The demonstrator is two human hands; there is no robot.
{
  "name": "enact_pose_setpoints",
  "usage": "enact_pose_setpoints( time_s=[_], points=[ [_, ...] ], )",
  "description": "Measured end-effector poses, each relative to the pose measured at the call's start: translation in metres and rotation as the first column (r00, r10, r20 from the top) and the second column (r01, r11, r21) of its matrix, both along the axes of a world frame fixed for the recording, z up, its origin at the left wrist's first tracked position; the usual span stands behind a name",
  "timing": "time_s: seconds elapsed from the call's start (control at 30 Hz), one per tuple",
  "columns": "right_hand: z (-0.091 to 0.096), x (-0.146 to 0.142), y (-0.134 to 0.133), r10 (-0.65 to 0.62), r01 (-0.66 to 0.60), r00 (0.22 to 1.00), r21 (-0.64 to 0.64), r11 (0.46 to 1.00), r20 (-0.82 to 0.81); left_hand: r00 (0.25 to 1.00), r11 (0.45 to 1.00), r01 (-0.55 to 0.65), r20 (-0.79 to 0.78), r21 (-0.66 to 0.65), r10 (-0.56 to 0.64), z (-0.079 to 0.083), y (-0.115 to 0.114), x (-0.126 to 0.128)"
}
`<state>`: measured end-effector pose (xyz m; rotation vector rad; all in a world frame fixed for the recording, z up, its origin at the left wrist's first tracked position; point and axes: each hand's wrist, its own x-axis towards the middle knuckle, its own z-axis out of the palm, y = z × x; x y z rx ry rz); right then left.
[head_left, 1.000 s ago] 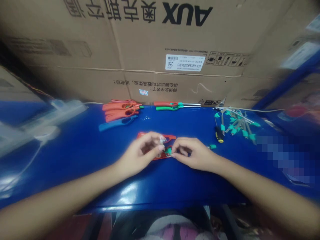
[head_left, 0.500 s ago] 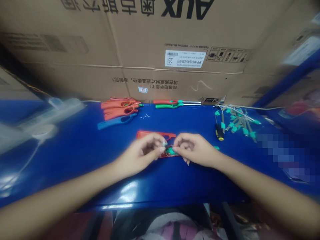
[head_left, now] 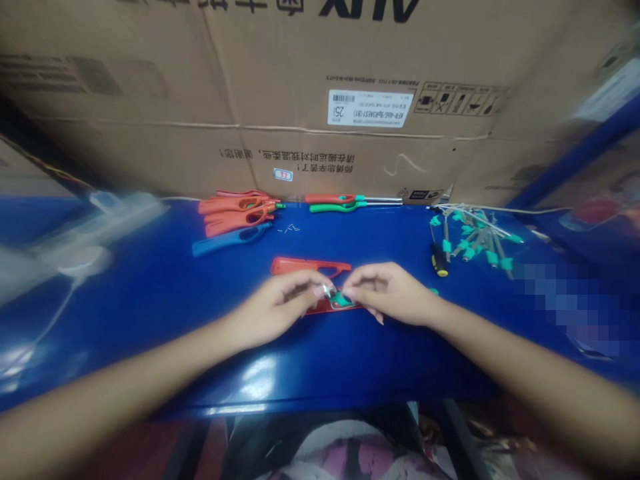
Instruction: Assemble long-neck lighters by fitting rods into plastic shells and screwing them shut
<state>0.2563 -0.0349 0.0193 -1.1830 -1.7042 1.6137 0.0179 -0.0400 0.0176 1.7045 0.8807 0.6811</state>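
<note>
Thumb and fingertips of the left hand (head_left: 280, 308) are pinched on a small silvery piece (head_left: 327, 290) at the right end of the red shell (head_left: 300, 266). The shell lies flat on the blue table (head_left: 150, 300), long axis left to right. The right hand (head_left: 393, 293) is closed on a green piece (head_left: 343, 301) just beside it. Behind the shell lie orange and blue shells (head_left: 235, 217) and two long-nosed lighters (head_left: 345, 202). To its right are a screwdriver (head_left: 440, 260) and green-tipped tubes (head_left: 475, 237), all well apart.

Both forearms are stretched forward and angled inward. The left hand (head_left: 280, 305) and right hand (head_left: 393, 293) are held close together, fingertips pinched and almost touching.
</note>
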Motion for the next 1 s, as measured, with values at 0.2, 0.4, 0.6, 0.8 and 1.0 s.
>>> enact_pose_setpoints(
  time_s=[0.2,0.4,0.6,0.8,1.0],
  points=[
    [-0.001,-0.0027,-0.0037,0.039,-0.04,0.999,0.035,0.999,0.018,0.995,0.995,0.072,-0.071,0.063,-0.068,-0.0013,0.0003,-0.0009],
    [0.0001,-0.0031,-0.0048,0.045,-0.05,0.997,0.095,0.994,0.055,0.995,0.995,0.073,-0.075,0.074,-0.067,-0.0028,0.0008,-0.0019],
    [-0.0012,-0.0029,-0.0033,0.058,-0.064,0.997,0.14,0.988,0.046,0.994,0.994,0.08,-0.085,0.077,-0.074,-0.0027,0.0013,-0.0014],
    [-0.0044,-0.0017,-0.0025,0.063,-0.075,0.996,0.173,0.982,0.07,0.993,0.99,0.09,-0.09,0.105,-0.081,-0.0037,0.0011,-0.0016],
    [-0.0037,-0.003,-0.0023,0.042,-0.052,0.997,0.153,0.987,0.067,0.993,0.992,0.082,-0.092,0.094,-0.073,-0.0058,0.0011,-0.0016]
  ],
)
